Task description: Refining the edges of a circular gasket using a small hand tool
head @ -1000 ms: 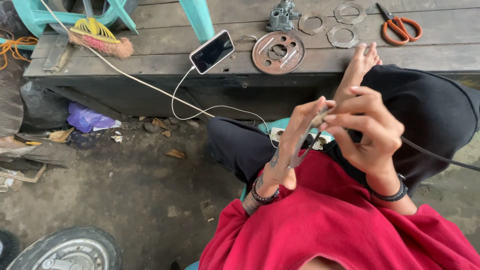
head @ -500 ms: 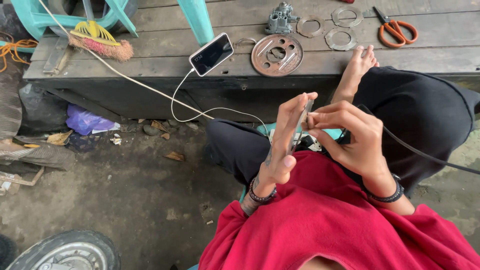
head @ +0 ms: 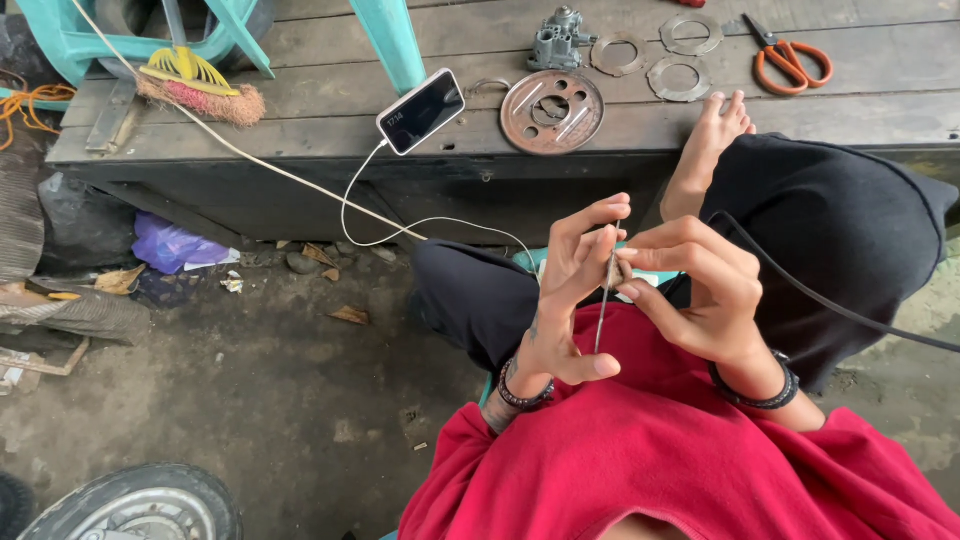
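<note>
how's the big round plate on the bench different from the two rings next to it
The plate is larger than either ring. The plate is rusty brown, while the rings are grey. The plate is a nearly full disc with a small centre hole and several cut-outs; the rings are thin bands around one wide opening. All three are metal and lie flat on the wooden bench.

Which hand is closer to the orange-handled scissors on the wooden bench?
The right hand is nearer: the orange-handled scissors lie on the wooden bench up and slightly right of it. The left hand sits farther left.
</note>
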